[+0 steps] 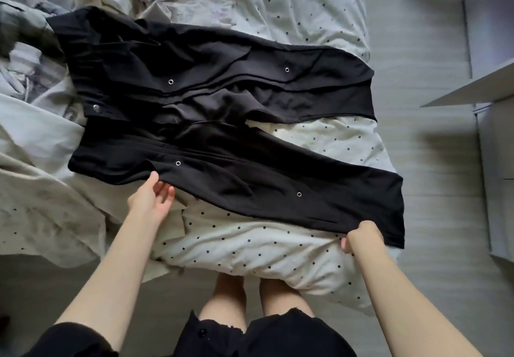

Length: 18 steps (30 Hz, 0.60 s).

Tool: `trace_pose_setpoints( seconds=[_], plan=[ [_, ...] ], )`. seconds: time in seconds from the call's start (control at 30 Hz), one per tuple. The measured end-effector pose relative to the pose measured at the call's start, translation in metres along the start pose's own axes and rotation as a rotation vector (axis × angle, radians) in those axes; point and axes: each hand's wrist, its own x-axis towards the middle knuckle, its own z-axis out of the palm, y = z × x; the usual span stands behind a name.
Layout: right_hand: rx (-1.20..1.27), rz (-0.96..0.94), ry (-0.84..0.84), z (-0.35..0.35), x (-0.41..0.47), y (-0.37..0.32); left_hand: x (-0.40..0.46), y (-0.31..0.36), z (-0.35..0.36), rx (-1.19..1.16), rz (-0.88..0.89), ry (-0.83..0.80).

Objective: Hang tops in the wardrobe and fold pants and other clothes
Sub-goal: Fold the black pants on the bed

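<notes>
Black pants [222, 123] lie spread flat across the bed [250, 245], not yet folded. Right hand [361, 235] pinches the hem at four o'clock; left hand [151, 198], fingers loose, touches the near edge at seven. Folding looks barely begun.

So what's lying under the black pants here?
The black pants lie on a dotted duvet, which shows around and between the legs. Whatever is directly beneath the fabric is covered.

Dim, flat, cool daylight, no glare. Soft shadows in the bedding [278, 248] folds and on the floor [434, 145]. Black trousers [222, 106] lose detail. Left edge blurred; wide-angle bending at the borders.
</notes>
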Motion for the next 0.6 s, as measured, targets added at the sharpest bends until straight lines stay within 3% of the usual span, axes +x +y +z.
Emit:
trace_pose_setpoints(
  seconds=[0.03, 0.1, 0.23, 0.47, 0.6],
  plan=[
    [0.079, 0.055, 0.029, -0.002, 0.005, 0.001, -0.002, 0.002, 0.000, 0.026, 0.022, 0.026],
    [0.478, 0.202, 0.125, -0.012, 0.017, -0.007, -0.013, 0.007, 0.007, 0.052, 0.078, 0.057],
    [0.922, 0.306, 0.458, -0.034, 0.018, -0.039, -0.033, 0.026, 0.035, 0.073, 0.166, 0.047],
    [0.588, -0.135, 0.509, -0.082, 0.036, -0.160, -0.061, 0.108, 0.142, -0.058, 0.355, 0.045],
    [0.330, -0.459, 0.389, -0.087, 0.072, -0.254, -0.038, 0.142, 0.196, 0.187, 0.572, 0.060]
  ],
)
